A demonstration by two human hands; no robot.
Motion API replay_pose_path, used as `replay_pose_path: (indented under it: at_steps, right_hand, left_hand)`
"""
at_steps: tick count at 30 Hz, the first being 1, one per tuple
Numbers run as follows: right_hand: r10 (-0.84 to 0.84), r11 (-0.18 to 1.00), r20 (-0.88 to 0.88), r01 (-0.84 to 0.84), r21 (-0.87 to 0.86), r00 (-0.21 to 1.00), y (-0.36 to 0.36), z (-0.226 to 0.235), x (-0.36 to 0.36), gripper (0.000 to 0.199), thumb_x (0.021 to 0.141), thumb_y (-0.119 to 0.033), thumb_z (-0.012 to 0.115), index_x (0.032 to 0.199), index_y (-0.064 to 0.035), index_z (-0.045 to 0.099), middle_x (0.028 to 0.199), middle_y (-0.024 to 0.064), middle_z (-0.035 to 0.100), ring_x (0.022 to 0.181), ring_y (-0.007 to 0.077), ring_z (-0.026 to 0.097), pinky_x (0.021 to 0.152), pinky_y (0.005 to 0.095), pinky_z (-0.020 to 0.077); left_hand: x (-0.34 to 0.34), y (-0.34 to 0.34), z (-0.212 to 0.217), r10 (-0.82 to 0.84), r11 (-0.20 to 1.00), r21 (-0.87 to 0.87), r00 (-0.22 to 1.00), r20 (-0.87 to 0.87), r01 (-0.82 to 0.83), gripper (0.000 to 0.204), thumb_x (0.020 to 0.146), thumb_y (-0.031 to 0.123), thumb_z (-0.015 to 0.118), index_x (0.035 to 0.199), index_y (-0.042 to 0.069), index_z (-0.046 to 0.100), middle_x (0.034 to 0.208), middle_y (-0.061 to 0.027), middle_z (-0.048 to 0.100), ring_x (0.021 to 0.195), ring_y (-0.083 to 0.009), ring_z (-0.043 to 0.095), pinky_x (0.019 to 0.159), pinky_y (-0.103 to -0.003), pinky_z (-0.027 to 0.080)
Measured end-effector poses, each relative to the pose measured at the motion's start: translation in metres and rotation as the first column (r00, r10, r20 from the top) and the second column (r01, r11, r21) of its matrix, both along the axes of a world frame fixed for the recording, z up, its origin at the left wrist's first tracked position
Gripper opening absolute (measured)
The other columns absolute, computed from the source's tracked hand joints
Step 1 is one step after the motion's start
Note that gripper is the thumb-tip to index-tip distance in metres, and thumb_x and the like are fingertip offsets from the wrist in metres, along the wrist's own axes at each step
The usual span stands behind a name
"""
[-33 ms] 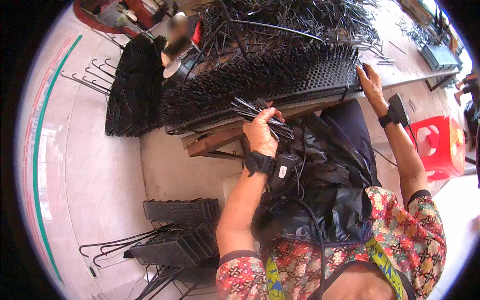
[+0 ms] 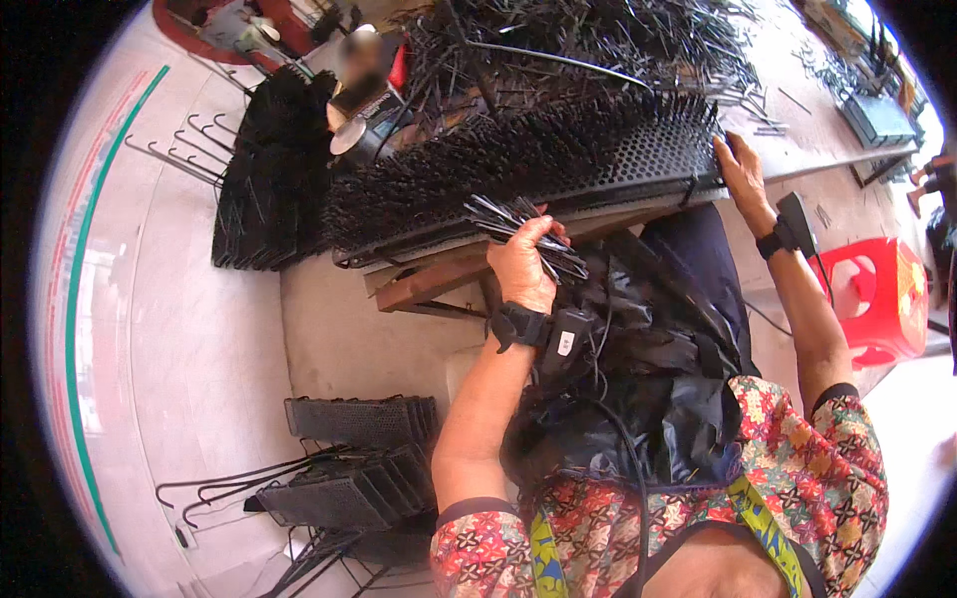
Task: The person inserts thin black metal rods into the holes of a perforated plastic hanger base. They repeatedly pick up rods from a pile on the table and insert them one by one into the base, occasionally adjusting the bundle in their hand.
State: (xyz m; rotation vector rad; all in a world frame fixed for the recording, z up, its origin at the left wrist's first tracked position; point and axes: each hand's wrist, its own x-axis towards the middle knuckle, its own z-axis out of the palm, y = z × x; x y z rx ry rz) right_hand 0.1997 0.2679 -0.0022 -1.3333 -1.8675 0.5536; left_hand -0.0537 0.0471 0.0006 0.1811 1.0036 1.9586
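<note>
A long black perforated rack (image 2: pixel 668 145) lies across the bench in front of me, its left and middle holes filled with upright dark strips (image 2: pixel 478 164). Bare holes show toward its right end. My left hand (image 2: pixel 523 257), just in front of the rack's near edge, is closed around a loose bundle of thin black and grey strips (image 2: pixel 498 217) that stick out on both sides of the fingers. My right hand (image 2: pixel 741 171) is at the rack's right end, thumb and fingers bent against its edge. What lies between those fingertips is hidden.
Behind the rack is a heap of loose dark strips (image 2: pixel 588 45). More hooked racks stand at left (image 2: pixel 274 179) and lower left (image 2: pixel 349 488). A red plastic stool (image 2: pixel 882 299) is at right, a grey-blue box (image 2: pixel 877 118) at the far right, and a round-lidded container (image 2: pixel 349 137) left of the heap.
</note>
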Motion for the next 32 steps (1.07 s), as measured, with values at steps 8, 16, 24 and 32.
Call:
replay_pose_path:
  at_steps: [8,16,24,32]
  right_hand:
    - [0.075,0.996,-0.163,-0.067,0.059,0.984,-0.019,-0.012,-0.007,0.044,0.083,-0.032,0.054,0.107,0.0053,0.056,0.093,0.0225,0.061,0.088,0.0356,0.057,0.081,0.0397,0.042]
    - [0.121,0.992,-0.353,-0.124,0.014,0.928,-0.062,-0.022,-0.034,0.04,0.082,-0.023,0.058,0.108,0.0065,0.054,0.09,0.0186,0.063,0.084,0.0275,0.059,0.078,0.0352,0.0448]
    - [-0.013,0.882,0.06,-0.016,0.471,0.998,-0.101,0.025,-0.04,0.044,0.079,-0.01,0.062,0.118,0.004,0.044,0.11,0.0224,0.051,0.104,0.0315,0.05,0.09,0.0361,0.0402]
    - [0.488,0.45,-0.705,-0.841,-0.302,0.515,-0.189,0.062,-0.078,0.057,0.091,-0.045,0.043,0.124,0.0014,0.046,0.111,0.0135,0.057,0.1,0.0181,0.053,0.087,0.0342,0.0446]
  left_hand:
    - [-0.01,-0.011,-0.008,0.039,0.999,0.004,0.999,-0.017,-0.039,0.007,0.071,0.001,0.06,0.077,-0.002,0.058,0.064,-0.0115,0.06,0.055,-0.0215,0.058,0.053,-0.032,0.049]
    - [-0.045,-0.03,-0.014,0.053,0.994,-0.097,0.998,-0.043,-0.057,0.014,0.074,0.006,0.059,0.084,-0.003,0.059,0.066,-0.0109,0.059,0.058,-0.0229,0.056,0.059,-0.034,0.049]
    - [-0.014,-0.066,0.046,-0.037,0.99,-0.134,0.999,0.025,0.04,0.018,0.08,0.016,0.058,0.095,0.006,0.062,0.073,-0.0009,0.056,0.068,-0.0137,0.052,0.066,-0.028,0.045]
    - [0.053,-0.032,0.113,-0.024,0.995,-0.102,0.998,-0.06,0.018,0.021,0.078,0.014,0.057,0.096,0.002,0.058,0.078,-0.0051,0.058,0.071,-0.0153,0.055,0.068,-0.029,0.045]
